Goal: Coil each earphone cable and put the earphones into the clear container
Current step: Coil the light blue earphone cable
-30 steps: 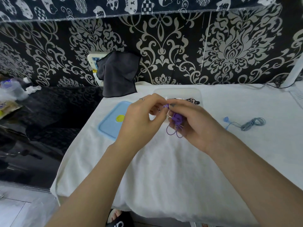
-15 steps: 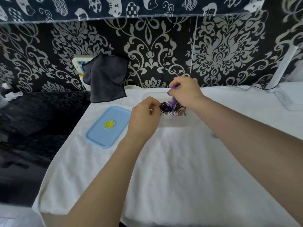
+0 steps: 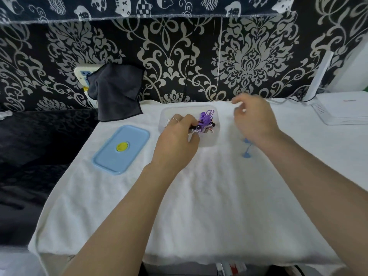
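White towel-covered worktop | left hand fingertips tuck purple coiled earphones into clear plastic container; press loops flat | right hand empty, loosely curled | blue earphones next.

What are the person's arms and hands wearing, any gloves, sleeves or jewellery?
No gloves and no sleeves in view: both forearms are bare down to the frame's lower edge. The left hand has a thin ring on one finger. The right hand is somewhat blurred; no ring or watch shows on it.
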